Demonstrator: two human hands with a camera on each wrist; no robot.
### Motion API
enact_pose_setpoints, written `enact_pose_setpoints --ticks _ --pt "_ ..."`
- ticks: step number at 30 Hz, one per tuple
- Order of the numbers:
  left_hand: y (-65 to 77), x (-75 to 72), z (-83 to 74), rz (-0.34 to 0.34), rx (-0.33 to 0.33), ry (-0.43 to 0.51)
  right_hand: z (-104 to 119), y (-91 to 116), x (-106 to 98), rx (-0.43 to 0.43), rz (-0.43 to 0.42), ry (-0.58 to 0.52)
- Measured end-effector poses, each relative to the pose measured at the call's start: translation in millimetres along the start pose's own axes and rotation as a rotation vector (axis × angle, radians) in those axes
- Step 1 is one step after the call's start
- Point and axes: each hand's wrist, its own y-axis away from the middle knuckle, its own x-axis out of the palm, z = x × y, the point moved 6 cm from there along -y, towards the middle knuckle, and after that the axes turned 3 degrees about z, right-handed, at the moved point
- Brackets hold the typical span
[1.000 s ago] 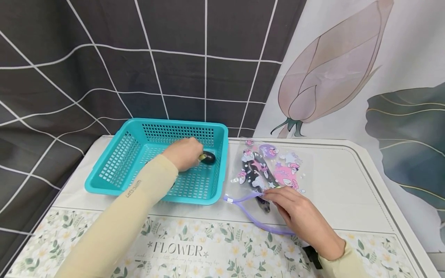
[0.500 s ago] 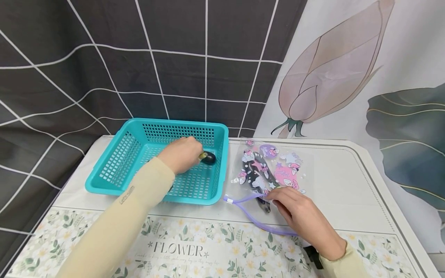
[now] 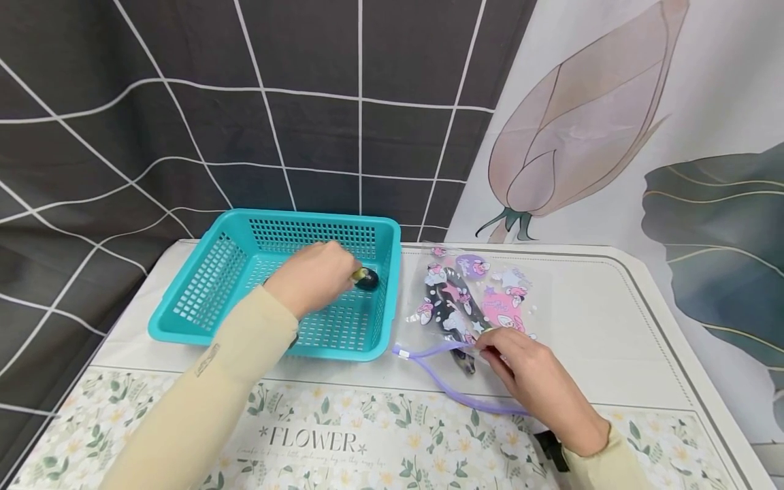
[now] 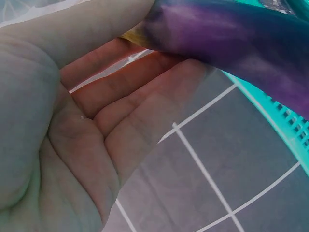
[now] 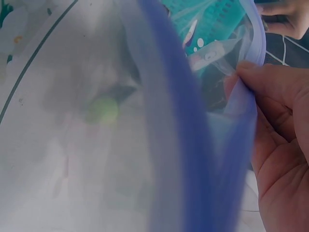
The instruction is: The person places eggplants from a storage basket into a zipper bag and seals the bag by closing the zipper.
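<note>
In the head view my left hand [image 3: 315, 275] is inside the turquoise plastic basket [image 3: 392, 313]. It pinches a dark eggplant [image 3: 369, 280] at its yellow-green stem end. The left wrist view shows this eggplant [image 4: 231, 36] glossy purple, running to the right from thumb and fingertips. My right hand [image 3: 535, 371] pinches the mouth of a clear zip bag [image 3: 416, 320] with pink cartoon prints and a purple zip edge [image 3: 450, 391]. Dark long eggplants [image 3: 463, 361] lie inside that bag. In the right wrist view thumb and finger hold the bag's lilac rim [image 5: 248, 104], and the mouth gapes.
A white table [image 3: 600, 327] carries basket and bag side by side. Along its front lies a floral mat [image 3: 318, 415] printed "FLOWER". Behind stand a dark gridded cloth [image 3: 306, 129] and a white curtain with a flower print [image 3: 569, 136].
My left hand has drawn slightly left, and more of the eggplant's stem end shows. The right hand has shifted only slightly at the bag's mouth.
</note>
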Motion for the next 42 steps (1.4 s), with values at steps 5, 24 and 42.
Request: enact_pose_setpoints --ticks 5,24,42 --pt "6.4 -6.1 -8.4 -0.037 0.049 -0.037 0 0 0 -0.006 -0.01 0.009" --pt "40.7 -20.7 -29.5 -0.284 0.232 -0.046 0 0 -2 0.025 -0.02 0.032" --pt "75.5 -23.7 -46.4 -0.524 0.401 -0.065 4 3 -5 0.022 -0.075 0.048"
